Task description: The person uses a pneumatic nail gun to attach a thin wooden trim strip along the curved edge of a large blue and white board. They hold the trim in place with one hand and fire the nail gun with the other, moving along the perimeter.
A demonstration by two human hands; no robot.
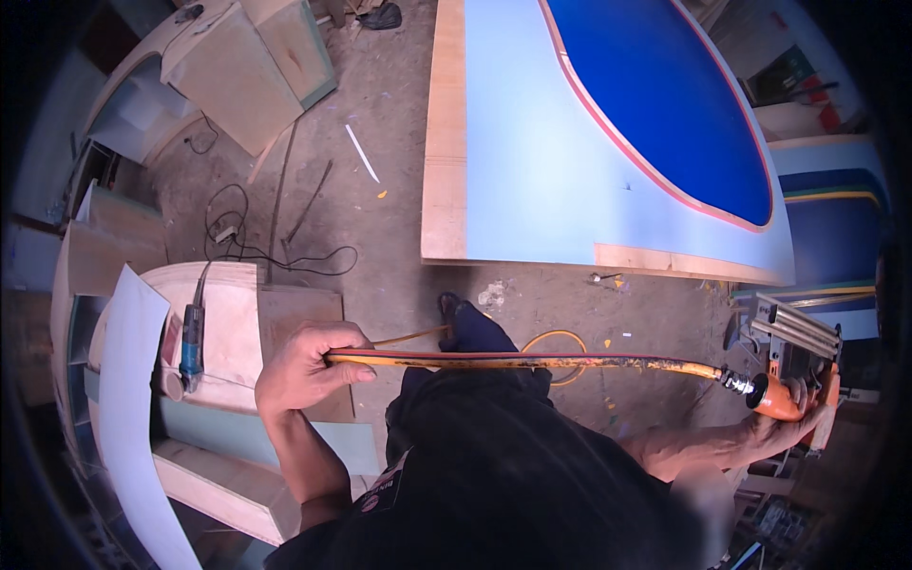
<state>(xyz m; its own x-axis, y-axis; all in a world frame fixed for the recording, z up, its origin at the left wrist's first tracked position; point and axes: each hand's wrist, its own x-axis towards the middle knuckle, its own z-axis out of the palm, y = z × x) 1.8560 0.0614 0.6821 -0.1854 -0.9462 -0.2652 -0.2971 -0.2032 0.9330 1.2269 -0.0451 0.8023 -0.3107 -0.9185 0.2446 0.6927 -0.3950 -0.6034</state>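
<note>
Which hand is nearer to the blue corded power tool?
Left. The left hand, gripping the yellow hose, is a little to the right of the blue corded power tool; the right hand, holding the orange tool, is far across, at the picture's right.

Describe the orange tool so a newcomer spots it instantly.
Start at the big white panel with the blue inset and look below its lower right corner. There the right hand grips the orange tool, at the end of the yellow hose. Orange body, black collar and silver coupling set it apart from the blue power tool at left.
</note>
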